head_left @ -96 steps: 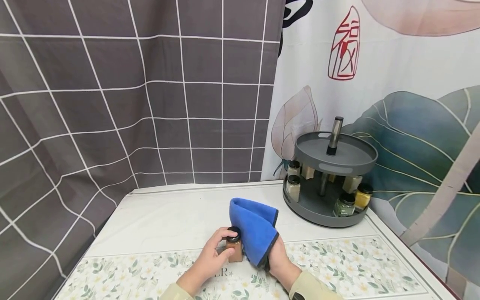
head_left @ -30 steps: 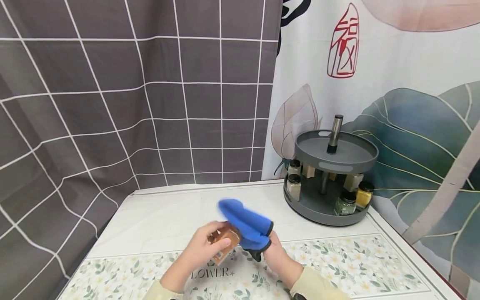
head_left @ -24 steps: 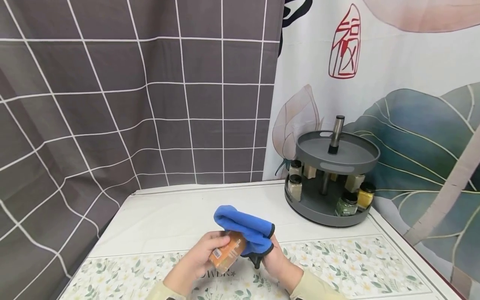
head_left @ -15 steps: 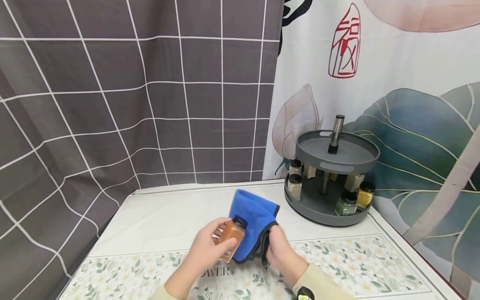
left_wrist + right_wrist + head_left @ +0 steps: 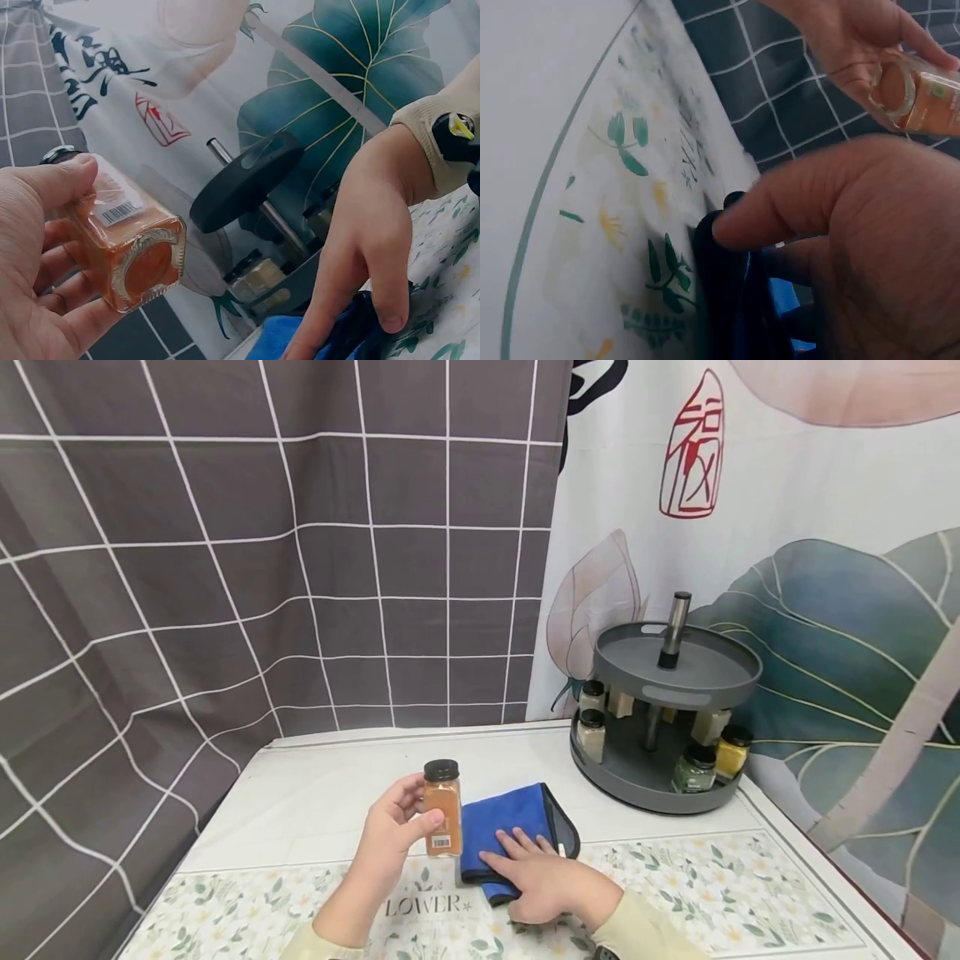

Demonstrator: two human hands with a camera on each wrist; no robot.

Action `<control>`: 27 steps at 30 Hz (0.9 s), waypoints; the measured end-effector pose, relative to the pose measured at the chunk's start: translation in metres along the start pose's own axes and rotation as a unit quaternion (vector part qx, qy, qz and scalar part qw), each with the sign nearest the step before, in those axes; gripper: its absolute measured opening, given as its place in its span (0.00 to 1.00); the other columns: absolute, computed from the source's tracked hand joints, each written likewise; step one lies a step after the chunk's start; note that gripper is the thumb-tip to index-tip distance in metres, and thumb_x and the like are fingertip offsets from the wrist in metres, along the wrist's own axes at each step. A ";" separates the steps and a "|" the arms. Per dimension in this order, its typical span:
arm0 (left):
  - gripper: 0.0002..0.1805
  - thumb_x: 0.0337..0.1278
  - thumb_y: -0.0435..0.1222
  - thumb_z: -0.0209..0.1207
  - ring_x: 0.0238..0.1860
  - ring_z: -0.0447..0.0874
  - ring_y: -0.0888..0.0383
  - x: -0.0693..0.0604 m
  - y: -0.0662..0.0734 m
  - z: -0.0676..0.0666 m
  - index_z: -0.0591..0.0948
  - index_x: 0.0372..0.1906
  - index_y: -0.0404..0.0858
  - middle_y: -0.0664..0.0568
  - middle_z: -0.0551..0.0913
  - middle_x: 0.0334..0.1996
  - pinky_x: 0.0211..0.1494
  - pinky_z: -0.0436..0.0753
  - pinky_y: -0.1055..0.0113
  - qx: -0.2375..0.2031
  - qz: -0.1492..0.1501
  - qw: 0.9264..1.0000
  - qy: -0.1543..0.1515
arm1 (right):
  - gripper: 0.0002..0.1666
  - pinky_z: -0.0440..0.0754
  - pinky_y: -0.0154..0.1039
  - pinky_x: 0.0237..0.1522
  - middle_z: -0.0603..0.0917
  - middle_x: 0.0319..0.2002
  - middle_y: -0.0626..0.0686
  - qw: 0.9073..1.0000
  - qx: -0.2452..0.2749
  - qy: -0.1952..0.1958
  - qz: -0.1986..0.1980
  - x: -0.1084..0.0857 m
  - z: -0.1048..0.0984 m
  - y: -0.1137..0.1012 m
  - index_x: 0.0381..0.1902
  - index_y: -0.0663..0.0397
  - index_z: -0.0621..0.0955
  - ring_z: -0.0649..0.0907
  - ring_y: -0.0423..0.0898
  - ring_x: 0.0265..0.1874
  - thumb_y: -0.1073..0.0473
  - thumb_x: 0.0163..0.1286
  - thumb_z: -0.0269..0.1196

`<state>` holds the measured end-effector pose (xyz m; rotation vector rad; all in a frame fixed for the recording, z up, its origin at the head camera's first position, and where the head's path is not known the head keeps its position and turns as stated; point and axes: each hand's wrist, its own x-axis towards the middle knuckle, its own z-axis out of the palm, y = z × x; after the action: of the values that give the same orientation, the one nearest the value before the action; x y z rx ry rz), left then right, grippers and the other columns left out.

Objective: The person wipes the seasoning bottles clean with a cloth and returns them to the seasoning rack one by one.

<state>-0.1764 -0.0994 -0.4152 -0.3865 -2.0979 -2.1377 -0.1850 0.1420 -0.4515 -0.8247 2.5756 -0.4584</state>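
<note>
My left hand (image 5: 387,827) grips a square glass spice jar (image 5: 442,810) with a black lid and orange-brown powder inside. It is held upright above the table, and a barcode label shows on its side. To its right, a blue cloth (image 5: 504,822) with black edging lies folded on the table. My right hand (image 5: 543,875) rests on that cloth with its fingers spread and fairly straight. In the left wrist view the jar's base (image 5: 150,266) faces the camera, with the thumb and fingers around the glass.
A two-tier grey turntable rack (image 5: 678,672) stands at the back right. Several spice jars, among them a green one (image 5: 694,768) and a yellow one (image 5: 732,752), sit on its lower tier. A flower-printed mat (image 5: 712,885) covers the table's front. Curtains hang behind.
The cloth, earlier held against the jar by my right hand, now lies on the table under that hand. My left hand has lifted the jar from the table, turned it about and brought it upright.
</note>
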 end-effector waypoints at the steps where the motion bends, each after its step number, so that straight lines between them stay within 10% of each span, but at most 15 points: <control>1: 0.29 0.56 0.26 0.66 0.47 0.82 0.56 0.000 0.000 0.000 0.74 0.64 0.31 0.50 0.84 0.46 0.59 0.79 0.63 -0.002 0.003 1.000 -0.003 | 0.44 0.48 0.65 0.75 0.55 0.80 0.57 1.000 0.004 -0.013 0.001 0.000 -0.001 -0.001 0.77 0.36 0.65 0.50 0.60 0.79 0.52 0.63 0.63; 6: 0.26 0.63 0.32 0.64 0.45 0.84 0.60 -0.003 -0.003 -0.001 0.72 0.65 0.33 0.55 0.86 0.46 0.56 0.81 0.64 -0.097 -0.001 0.991 -0.089 | 0.39 0.61 0.60 0.73 0.65 0.75 0.60 0.983 0.124 0.078 -0.110 0.000 -0.022 0.003 0.76 0.54 0.65 0.63 0.62 0.74 0.48 0.72 0.59; 12: 0.18 0.76 0.41 0.53 0.49 0.86 0.60 -0.005 -0.016 0.000 0.66 0.63 0.45 0.55 0.86 0.51 0.53 0.85 0.64 -0.286 -0.048 0.917 -0.272 | 0.34 0.74 0.48 0.67 0.70 0.70 0.66 0.877 0.360 0.109 -0.299 0.000 -0.071 -0.006 0.74 0.64 0.64 0.72 0.57 0.69 0.53 0.78 0.57; 17: 0.19 0.79 0.42 0.48 0.52 0.85 0.60 -0.008 -0.022 0.002 0.63 0.66 0.44 0.53 0.84 0.55 0.56 0.84 0.65 -0.315 -0.051 0.892 -0.320 | 0.35 0.81 0.43 0.58 0.77 0.61 0.70 0.859 0.368 0.058 -0.351 0.007 -0.081 -0.023 0.67 0.71 0.70 0.80 0.45 0.57 0.49 0.76 0.61; 19: 0.20 0.80 0.41 0.45 0.54 0.85 0.60 -0.009 -0.021 0.001 0.58 0.68 0.42 0.54 0.84 0.56 0.57 0.83 0.65 -0.302 -0.058 0.896 -0.319 | 0.34 0.82 0.43 0.55 0.80 0.57 0.69 0.864 0.362 0.069 -0.342 0.008 -0.080 -0.025 0.65 0.72 0.72 0.81 0.43 0.53 0.49 0.75 0.62; 22: 0.22 0.81 0.42 0.42 0.53 0.84 0.61 -0.008 -0.017 0.002 0.52 0.69 0.41 0.54 0.84 0.54 0.59 0.81 0.66 -0.244 -0.075 0.924 -0.285 | 0.30 0.83 0.43 0.53 0.82 0.54 0.64 0.885 0.328 0.136 -0.302 0.003 -0.081 -0.020 0.63 0.70 0.74 0.82 0.46 0.51 0.52 0.75 0.63; 24: 0.25 0.82 0.43 0.42 0.56 0.83 0.59 -0.005 -0.014 0.004 0.48 0.69 0.39 0.50 0.82 0.56 0.61 0.80 0.65 -0.194 -0.083 0.944 -0.252 | 0.27 0.83 0.42 0.50 0.84 0.52 0.61 0.901 0.271 0.218 -0.261 -0.005 -0.086 -0.009 0.63 0.66 0.76 0.84 0.47 0.48 0.55 0.74 0.63; 27: 0.27 0.82 0.45 0.40 0.62 0.78 0.49 -0.002 -0.008 0.005 0.46 0.70 0.36 0.37 0.75 0.62 0.65 0.78 0.62 -0.146 -0.087 0.963 -0.209 | 0.24 0.85 0.43 0.42 0.86 0.49 0.60 0.900 0.188 0.350 -0.178 -0.021 -0.099 0.018 0.62 0.60 0.78 0.86 0.50 0.41 0.59 0.71 0.65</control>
<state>-0.1761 -0.0948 -0.4233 -0.7743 -2.0745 -2.6804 -0.2236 0.1870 -0.3671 -1.1374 2.7704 -1.5628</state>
